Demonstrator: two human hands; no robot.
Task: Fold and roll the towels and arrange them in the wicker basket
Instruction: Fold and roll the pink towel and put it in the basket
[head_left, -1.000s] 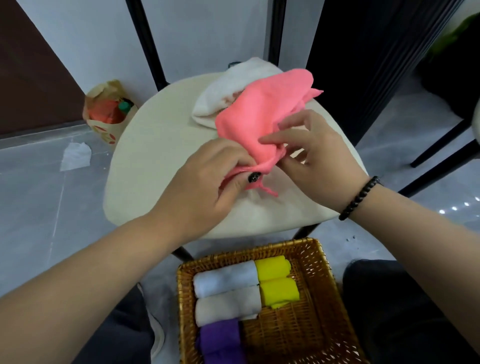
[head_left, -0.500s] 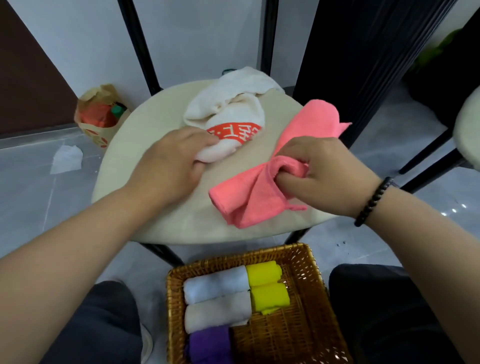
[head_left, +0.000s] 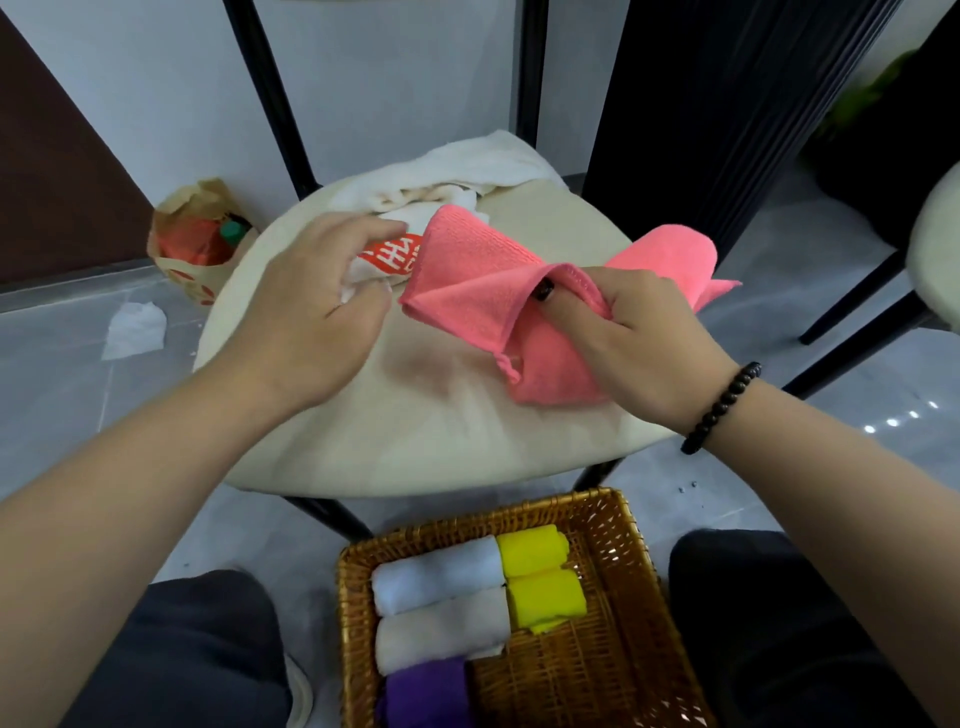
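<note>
Lifted pink towel (head_left: 467, 275) (right hand (head_left: 639, 332) pinching); left hand (head_left: 311, 306) grips white towel (head_left: 395, 254).

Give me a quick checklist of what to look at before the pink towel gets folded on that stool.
1. Right hand has a firm hold on the pink towel: ok, its fingers pinch a folded edge.
2. Pink towel lies flat: not ok, it is bunched and partly lifted.
3. White towel is out of the way: not ok, the pink towel overlaps its printed part.
4. Left hand is free to help: not ok, it grips the white towel.
5. Bare space on the stool: ok, the near part is bare.
6. Room in the basket: ok, its right side is unfilled beside the rolled towels.
</note>
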